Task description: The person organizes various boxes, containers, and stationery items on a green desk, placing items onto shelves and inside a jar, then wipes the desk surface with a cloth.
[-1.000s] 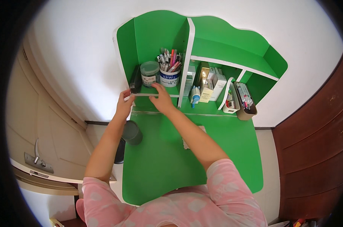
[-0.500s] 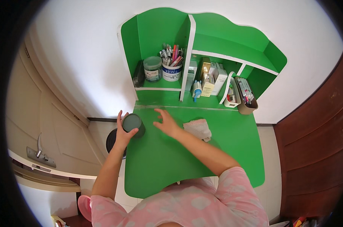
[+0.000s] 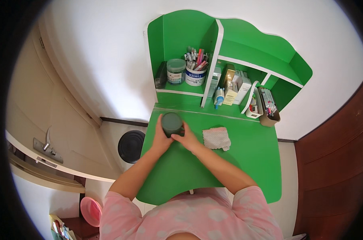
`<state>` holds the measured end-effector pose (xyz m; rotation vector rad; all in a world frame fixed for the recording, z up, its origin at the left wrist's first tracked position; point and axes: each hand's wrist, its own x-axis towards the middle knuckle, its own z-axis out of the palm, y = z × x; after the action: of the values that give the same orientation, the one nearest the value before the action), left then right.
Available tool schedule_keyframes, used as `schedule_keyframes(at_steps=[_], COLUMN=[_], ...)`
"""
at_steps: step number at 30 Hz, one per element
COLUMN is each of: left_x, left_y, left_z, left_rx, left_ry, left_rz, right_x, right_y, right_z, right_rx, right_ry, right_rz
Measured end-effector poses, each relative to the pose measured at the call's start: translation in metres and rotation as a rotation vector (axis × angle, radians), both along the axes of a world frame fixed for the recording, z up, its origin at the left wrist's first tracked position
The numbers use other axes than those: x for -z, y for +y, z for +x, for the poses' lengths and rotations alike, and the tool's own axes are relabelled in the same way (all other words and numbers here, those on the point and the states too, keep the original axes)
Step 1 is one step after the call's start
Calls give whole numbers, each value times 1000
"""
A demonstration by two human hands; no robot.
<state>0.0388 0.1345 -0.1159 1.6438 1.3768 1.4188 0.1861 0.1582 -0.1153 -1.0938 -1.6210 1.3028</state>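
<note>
Between my two hands is a dark green cylindrical container with a round, flat top, over the left rear part of the green desk. My left hand wraps its left side. On the other side, my right hand grips it, with the thumbs almost meeting at the near edge. Some right fingers are partly hidden behind the container. A crumpled grey-white cloth lies on the desk to the right of my right hand.
The desk's green shelf stands along the back, holding a clear jar, a pen tub, several boxes and a pen bin. A black round bin sits on the floor left. A door stands at left.
The container has moved right, in from the desk's left edge. My right hand, open and apart from it before, has closed on its right side. The black bin shows more fully.
</note>
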Motion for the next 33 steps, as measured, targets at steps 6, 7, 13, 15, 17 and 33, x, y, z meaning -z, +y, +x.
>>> schedule_keyframes(at_steps=[6, 7, 13, 15, 17, 33], left_x=[-36, -41, -78, -82, -82, -54], left_y=[13, 19, 53, 67, 81, 94], left_z=[28, 30, 38, 36, 34, 34], left_rx=[-19, -4, -95, -163, -227, -126], left_ry=[236, 218, 208, 262, 315, 58], left_rz=[202, 242, 326, 358, 392, 281], right_x=[-15, -19, -69, -80, -86, -64], right_y=[15, 21, 51, 64, 75, 93], right_z=[13, 16, 7, 3, 1, -10], right_rx=[154, 204, 239, 220, 262, 145], right_ry=[214, 135, 277, 336, 250, 286], right_rz=[7, 70, 245, 255, 334, 302])
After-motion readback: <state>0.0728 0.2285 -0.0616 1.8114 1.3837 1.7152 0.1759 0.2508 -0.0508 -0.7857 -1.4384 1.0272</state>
